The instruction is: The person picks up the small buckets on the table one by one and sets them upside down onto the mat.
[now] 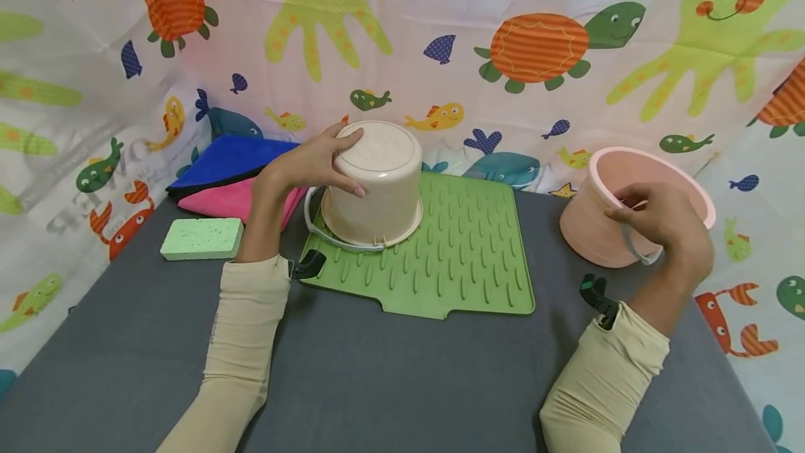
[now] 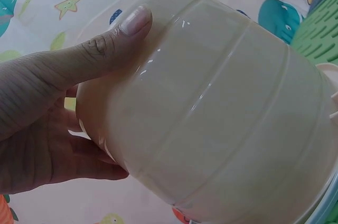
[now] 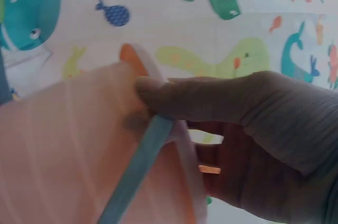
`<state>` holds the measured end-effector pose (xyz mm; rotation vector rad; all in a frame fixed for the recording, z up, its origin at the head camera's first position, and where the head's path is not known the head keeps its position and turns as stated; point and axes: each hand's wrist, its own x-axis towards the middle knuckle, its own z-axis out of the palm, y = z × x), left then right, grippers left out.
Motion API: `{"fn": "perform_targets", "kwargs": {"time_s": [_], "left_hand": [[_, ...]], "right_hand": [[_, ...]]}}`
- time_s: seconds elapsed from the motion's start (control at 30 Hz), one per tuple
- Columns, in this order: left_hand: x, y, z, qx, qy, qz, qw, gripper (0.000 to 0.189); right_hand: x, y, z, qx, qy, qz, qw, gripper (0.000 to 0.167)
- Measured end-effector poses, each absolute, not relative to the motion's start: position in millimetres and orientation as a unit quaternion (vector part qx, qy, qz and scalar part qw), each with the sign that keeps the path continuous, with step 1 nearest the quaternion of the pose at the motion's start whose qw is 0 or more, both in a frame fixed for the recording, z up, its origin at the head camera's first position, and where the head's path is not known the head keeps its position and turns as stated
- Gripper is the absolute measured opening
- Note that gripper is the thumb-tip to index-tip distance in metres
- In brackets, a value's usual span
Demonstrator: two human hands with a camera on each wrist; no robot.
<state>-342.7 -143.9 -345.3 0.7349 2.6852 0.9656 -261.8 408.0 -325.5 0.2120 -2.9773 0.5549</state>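
Cream bucket (image 1: 386, 194) sits upside down on the left part of the green mat (image 1: 468, 250), its pale handle (image 1: 342, 242) lying round the near-left side of its rim. The left hand (image 1: 311, 161) grips its upturned base, fingers and thumb parted widely and bent round it. On the grey table (image 1: 390, 383), right of the mat, is 1 pink bucket (image 1: 581, 233), mouth up. The right hand (image 1: 663, 215) pinches its rim, thumb outside beside the grey handle (image 1: 632, 243), fingers nearly closed on the edge. Left of the mat, 1 green sponge (image 1: 201, 239) lies near the blue cloth (image 1: 229, 163) and pink cloth (image 1: 216, 201).
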Motion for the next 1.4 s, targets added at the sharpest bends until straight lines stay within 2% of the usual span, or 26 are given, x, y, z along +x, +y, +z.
{"fn": "perform_targets", "kwargs": {"time_s": [0.13, 0.23, 0.4, 0.47, 0.6, 0.8, 0.9, 1.1, 1.17, 1.4], "left_hand": [[-343, -145, -344, 0.248, 0.907, 0.325, 0.100, 0.119], [-342, -145, -343, 0.246, 0.908, 0.324, 0.100, 0.119], [-341, -144, -342, 0.248, 0.906, 0.327, 0.101, 0.119], [-341, -143, -342, 0.248, 0.905, 0.329, 0.104, 0.119], [-341, -141, -342, 0.247, 0.905, 0.330, 0.105, 0.119], [-341, -141, -341, 0.249, 0.907, 0.322, 0.107, 0.119], [-341, -142, -341, 0.248, 0.908, 0.320, 0.108, 0.119], [-341, -145, -342, 0.251, 0.909, 0.317, 0.103, 0.119], [-340, -144, -342, 0.250, 0.909, 0.318, 0.103, 0.118], [-338, -142, -341, 0.249, 0.910, 0.314, 0.107, 0.118]], "right_hand": [[-258, 403, -322, 0.154, -0.967, 0.204, 0.018, 0.012], [-251, 399, -319, 0.198, -0.951, 0.237, 0.004, 0.019], [-241, 395, -310, 0.190, -0.947, 0.257, -0.016, 0.033], [-241, 392, -309, 0.177, -0.955, 0.238, -0.033, 0.030], [-245, 386, -310, 0.179, -0.968, 0.166, -0.062, 0.014], [-250, 379, -311, 0.200, -0.969, 0.117, -0.087, 0.015], [-250, 375, -309, 0.200, -0.969, 0.117, -0.084, 0.011], [-248, 368, -301, 0.188, -0.976, 0.111, -0.019, 0.009], [-246, 366, -298, 0.170, -0.979, 0.109, -0.012, 0.006], [-236, 365, -287, 0.077, -0.987, 0.143, -0.018, 0.039]]}}
